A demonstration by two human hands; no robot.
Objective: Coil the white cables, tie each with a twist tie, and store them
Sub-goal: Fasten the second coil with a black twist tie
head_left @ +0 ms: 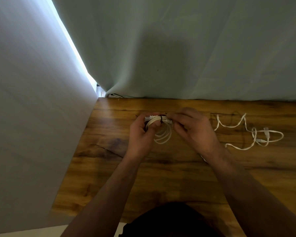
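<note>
**Item 1. Left hand (140, 134).** Your fingers and thumb are curled round the coiled white plastic cable (168, 132), gripping its upper edge. The loops hang below your thumb, just above the brown wood-grain tabletop (161, 177).

**Item 2. Thin dark twist tie (161, 119).** It is wrapped across the bundled strands, between your two hands.

**Item 3. Right hand (191, 129).** The fingers are curled, and thumb and forefinger appear to pinch the tie's ends at the coil's right edge. The ends themselves are too small to make out.

**Item 4. Loose white plastic cable (254, 134).** It lies uncoiled and kinked on the tabletop, well to the right of your right hand. Neither hand touches it.

**Handling note, step in hand: closing the tie.**
- Keep your left thumb pressed on the strands so no loop slips free.
- Draw both tie ends snug against the bundle before you twist.
- Turn the ends round each other, not round the cable.
- Stop once the tie bites. More turns could kink the cord or snap the wire.
- Lay the twisted tail flat against the coil.

**Count.**
- White cables: two, one coiled and one loose.
- Twist ties: one in view. A second for the loose cable is not visible.
- Hands: two, both engaged.
- Storage container: none visible.
</note>
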